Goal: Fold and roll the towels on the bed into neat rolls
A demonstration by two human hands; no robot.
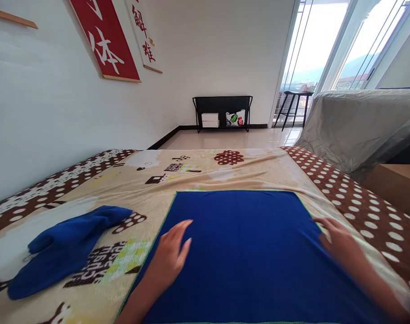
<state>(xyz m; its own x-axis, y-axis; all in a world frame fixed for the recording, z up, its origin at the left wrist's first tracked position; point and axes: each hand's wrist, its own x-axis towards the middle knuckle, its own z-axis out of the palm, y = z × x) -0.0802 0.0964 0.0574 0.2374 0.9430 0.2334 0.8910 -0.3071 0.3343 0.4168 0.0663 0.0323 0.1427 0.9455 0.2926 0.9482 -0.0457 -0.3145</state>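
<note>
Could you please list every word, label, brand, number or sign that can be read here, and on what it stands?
"体": red hanging scroll; the character above is cut off.
"解难": white hanging scroll; the top is cut off.
Small orange mark on that scroll: too small to read.
Lettering-like blocks on the blanket: unclear.
Print on the white item on the black rack: too small.
Spread blue cloth, crumpled blue cloth: none visible.

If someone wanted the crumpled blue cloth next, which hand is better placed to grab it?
Probably the left hand: it is nearer the crumpled cloth, while the right hand is by the flat blue cloth's opposite side edge.
</note>
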